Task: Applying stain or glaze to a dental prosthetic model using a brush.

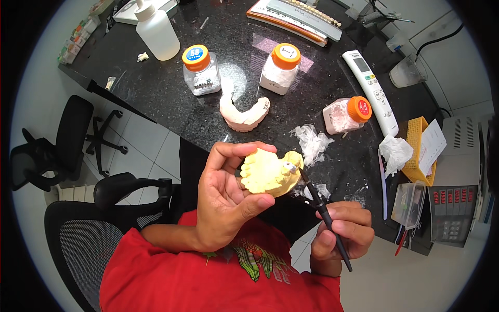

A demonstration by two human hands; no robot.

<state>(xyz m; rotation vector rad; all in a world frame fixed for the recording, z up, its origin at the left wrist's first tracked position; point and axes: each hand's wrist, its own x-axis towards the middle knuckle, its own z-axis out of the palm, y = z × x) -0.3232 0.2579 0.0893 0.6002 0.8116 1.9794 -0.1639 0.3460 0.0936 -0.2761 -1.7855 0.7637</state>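
Yellow dental cast clamped in left hand, brush pinched in right hand, tip at one grey tooth; work judged midway, pink cast on surface untouched.

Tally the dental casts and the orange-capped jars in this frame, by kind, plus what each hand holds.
Yellow dental cast: 1, in the left hand
Pink dental cast: 1, on the black counter
Orange-capped jars: 3, two upright, one lying on its side
Black brush: 1, in the right hand, tip at the yellow cast
Total: 6

Black speckled stone worktop, white tiled floor, black mesh office chairs, bright overhead glare.
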